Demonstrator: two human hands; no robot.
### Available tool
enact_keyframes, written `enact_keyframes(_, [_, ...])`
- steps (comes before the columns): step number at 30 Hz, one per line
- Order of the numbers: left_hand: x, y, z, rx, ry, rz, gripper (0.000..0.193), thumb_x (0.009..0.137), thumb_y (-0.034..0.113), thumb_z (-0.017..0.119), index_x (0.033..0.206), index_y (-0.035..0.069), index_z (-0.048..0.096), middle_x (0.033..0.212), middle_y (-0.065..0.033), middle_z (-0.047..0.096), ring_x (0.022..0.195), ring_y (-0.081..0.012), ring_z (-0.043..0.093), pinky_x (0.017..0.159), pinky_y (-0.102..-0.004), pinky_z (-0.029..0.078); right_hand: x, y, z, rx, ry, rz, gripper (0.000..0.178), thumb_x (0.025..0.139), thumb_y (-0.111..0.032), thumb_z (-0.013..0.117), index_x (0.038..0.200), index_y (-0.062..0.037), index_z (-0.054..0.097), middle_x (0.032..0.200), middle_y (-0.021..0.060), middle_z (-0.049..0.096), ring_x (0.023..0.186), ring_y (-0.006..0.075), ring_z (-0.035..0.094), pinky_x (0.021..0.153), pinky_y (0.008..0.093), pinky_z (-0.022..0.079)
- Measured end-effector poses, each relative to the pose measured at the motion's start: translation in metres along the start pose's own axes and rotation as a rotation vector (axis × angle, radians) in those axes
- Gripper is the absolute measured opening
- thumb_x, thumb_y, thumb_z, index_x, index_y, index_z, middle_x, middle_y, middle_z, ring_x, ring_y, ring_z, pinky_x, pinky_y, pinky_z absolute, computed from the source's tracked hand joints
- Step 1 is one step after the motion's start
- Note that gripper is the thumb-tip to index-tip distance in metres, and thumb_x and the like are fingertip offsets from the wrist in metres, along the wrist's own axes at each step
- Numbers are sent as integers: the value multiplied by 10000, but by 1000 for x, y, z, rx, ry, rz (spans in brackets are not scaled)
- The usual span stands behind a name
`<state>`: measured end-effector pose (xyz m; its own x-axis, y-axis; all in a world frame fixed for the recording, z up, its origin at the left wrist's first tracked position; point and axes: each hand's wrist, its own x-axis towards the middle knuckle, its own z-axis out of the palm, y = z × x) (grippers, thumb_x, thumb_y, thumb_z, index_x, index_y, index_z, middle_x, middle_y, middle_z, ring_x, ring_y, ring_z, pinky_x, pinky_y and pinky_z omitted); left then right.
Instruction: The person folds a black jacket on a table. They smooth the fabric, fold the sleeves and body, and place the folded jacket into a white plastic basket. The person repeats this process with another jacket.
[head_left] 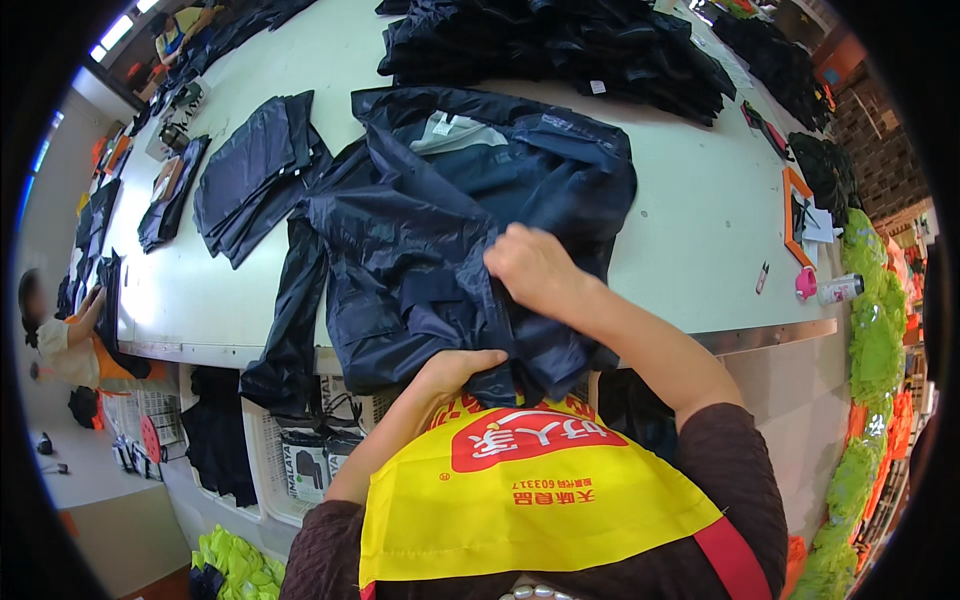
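A dark navy jacket lies spread on the white table, its front partly open and its lower edge hanging over the near side. A pale label patch shows inside its collar. My right hand is closed in a fist on the jacket's front edge, near the middle. Lower down, my left hand grips the bottom hem; its thumb lies on top of the cloth and the other fingers are mostly hidden. One sleeve hangs off the table edge to the left.
Folded dark garments lie left of the jacket, and a tall dark pile stands behind it. Along the right sit an orange frame, a small cutter and a bottle. White crates stand below. A co-worker handles cloth at far left.
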<state>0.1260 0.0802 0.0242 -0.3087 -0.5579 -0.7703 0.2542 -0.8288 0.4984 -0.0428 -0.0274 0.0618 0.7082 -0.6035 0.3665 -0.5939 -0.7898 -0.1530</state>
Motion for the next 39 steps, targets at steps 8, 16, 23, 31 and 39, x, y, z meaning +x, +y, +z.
enact_keyframes(8, [0, -21, -49, -131, 172, 55, 342, 824, 179, 647, 1047, -74, 590, 1013, -156, 649, 913, -267, 633, 854, -375, 486, 16, 172, -5, -402, 335, 352, 371, 740, -248, 667, 1063, -87, 581, 974, 165, 639, 879, 343, 612, 755, 407, 496])
enact_keyframes(16, [16, 60, -159, 470, 854, 476, 462, 822, 321, 661, 1017, -96, 630, 988, -160, 654, 899, -253, 591, 818, -327, 446, -74, 174, 56, 181, -396, 757, 196, 730, -124, 546, 861, 17, 583, 875, 265, 615, 854, 420, 601, 744, 449, 496])
enact_keyframes(23, [25, 112, -229, 845, 925, 579, 510, 744, 286, 725, 1058, -93, 591, 1015, -197, 641, 907, -300, 611, 826, -331, 460, -68, 39, -26, 553, -1042, 689, 591, 832, -549, 523, 785, 26, 650, 762, 175, 666, 752, 281, 661, 709, 398, 503])
enact_keyframes(31, [-20, 106, -179, 373, 731, 583, 525, 693, 211, 771, 1049, -105, 552, 957, -133, 618, 810, -195, 603, 737, -303, 493, 7, 171, 86, 289, -15, 977, 612, 656, -422, 712, 1077, 7, 599, 1068, 242, 610, 1015, 355, 585, 857, 376, 464])
enact_keyframes(39, [-106, 80, -333, 125, 776, 753, 455, 733, 181, 718, 1111, -40, 593, 1000, -134, 638, 823, -222, 638, 753, -343, 527, -60, 299, -26, 581, 521, 1024, 363, 682, -59, 643, 1043, -10, 637, 908, 81, 661, 828, 181, 610, 751, 291, 471])
